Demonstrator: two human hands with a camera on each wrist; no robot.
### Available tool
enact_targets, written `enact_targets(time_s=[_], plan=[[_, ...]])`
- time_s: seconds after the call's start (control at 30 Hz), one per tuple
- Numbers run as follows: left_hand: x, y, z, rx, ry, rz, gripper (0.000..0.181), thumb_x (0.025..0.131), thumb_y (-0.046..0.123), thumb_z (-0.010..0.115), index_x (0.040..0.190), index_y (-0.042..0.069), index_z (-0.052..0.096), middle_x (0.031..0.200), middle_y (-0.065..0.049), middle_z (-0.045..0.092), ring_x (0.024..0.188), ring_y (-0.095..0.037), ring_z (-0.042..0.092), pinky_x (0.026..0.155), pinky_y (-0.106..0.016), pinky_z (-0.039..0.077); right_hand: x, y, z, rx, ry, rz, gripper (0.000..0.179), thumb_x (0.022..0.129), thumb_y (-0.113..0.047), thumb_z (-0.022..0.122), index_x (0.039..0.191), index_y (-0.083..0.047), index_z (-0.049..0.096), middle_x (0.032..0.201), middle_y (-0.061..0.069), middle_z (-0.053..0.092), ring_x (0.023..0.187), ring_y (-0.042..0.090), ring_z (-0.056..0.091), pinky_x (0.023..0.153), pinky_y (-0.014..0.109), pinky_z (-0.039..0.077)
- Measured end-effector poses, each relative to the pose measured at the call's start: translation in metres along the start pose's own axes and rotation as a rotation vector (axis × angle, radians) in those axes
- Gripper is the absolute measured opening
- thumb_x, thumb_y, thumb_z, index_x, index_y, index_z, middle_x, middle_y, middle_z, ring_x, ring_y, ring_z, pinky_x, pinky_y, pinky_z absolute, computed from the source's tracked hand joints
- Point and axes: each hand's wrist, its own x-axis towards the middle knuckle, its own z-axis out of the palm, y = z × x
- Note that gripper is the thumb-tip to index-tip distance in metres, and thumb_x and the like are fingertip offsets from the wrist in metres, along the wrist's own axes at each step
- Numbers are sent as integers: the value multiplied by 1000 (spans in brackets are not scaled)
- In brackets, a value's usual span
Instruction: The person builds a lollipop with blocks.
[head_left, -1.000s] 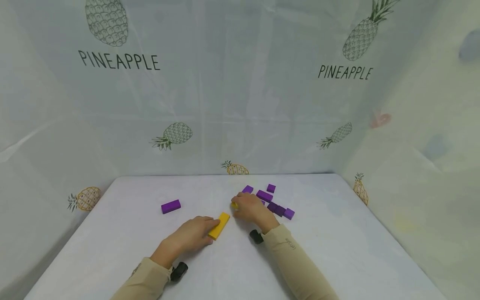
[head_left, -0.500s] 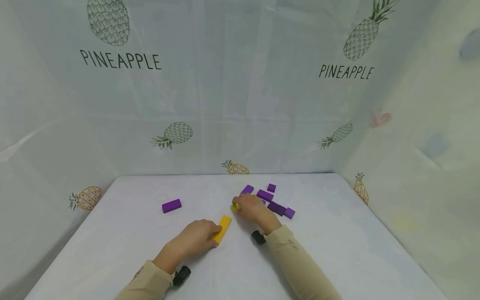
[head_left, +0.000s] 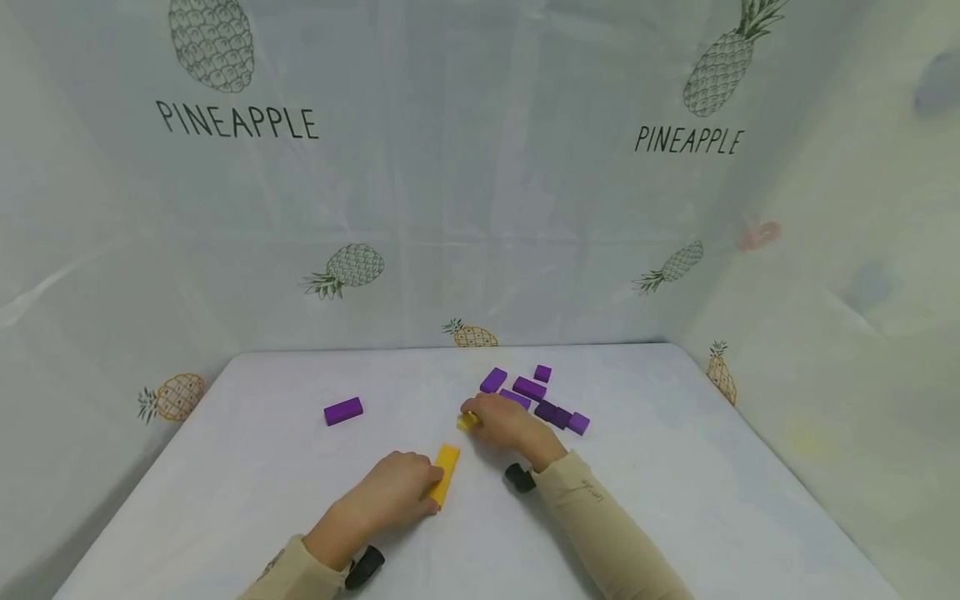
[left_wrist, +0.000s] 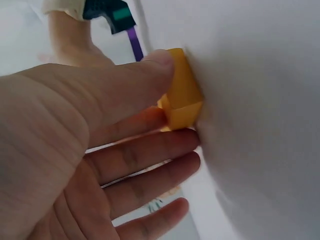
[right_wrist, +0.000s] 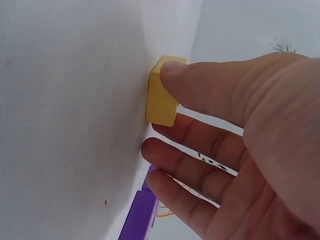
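My left hand (head_left: 392, 490) pinches a long orange-yellow block (head_left: 448, 463) between thumb and fingers, near the middle of the table. In the left wrist view the thumb lies along one side of this block (left_wrist: 184, 95), and the lower fingers extend past it. Farther back and to the right, my right hand (head_left: 508, 423) grips a smaller, paler yellow block (head_left: 467, 422). The right wrist view shows the thumb on one face of that block (right_wrist: 161, 102) and a finger behind it. Both blocks are at the white tabletop; a small gap separates them.
Several purple blocks lie just beyond my right hand, among them a long one (head_left: 529, 388), a small one (head_left: 543, 373) and a dark pair (head_left: 553, 414). One purple block (head_left: 343, 411) lies alone at the left. A pineapple-print curtain (head_left: 480, 183) hangs behind the white table (head_left: 675, 483).
My left hand has drawn the long block nearer to me and turned it more upright in view. My right hand has shifted slightly nearer too, uncovering more of a purple block behind it.
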Motion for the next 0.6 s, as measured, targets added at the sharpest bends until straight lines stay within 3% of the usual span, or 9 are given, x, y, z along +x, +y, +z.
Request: enact_targets(time_s=[0.1,0.23,0.43,0.6], plan=[[-1,7,-2,37,-10,14,23,78,35,77,84,15,66,68,8,50,61,-9,43,63,-31,45,-1,-1,1,27,-10,4,32,90,-15,66,121,-19,65,108,-5,63,100,13,57,94,31,48],[-2,16,-4,36,-33,8,24,78,36,78,80,16,64,67,8,49,60,-9,42,63,-30,44,-4,-1,3,84,-25,11,31,90,-14,65,120,-22,66,102,-9,62,93,10,55,91,30,49],[-4,21,-7,7,-28,-9,24,78,35,78,79,15,64,65,9,46,60,-10,40,60,-29,40,-6,-1,4,159,-40,-23,35,89,-13,66,122,-20,64,113,-8,63,102,10,55,96,31,47],[-5,21,-6,-6,-4,-37,25,78,36,77,79,15,65,64,8,45,58,-11,40,57,-29,38,-5,0,3,163,-48,-54,35,88,-15,68,122,-17,64,114,-6,63,100,9,55,95,29,47]])
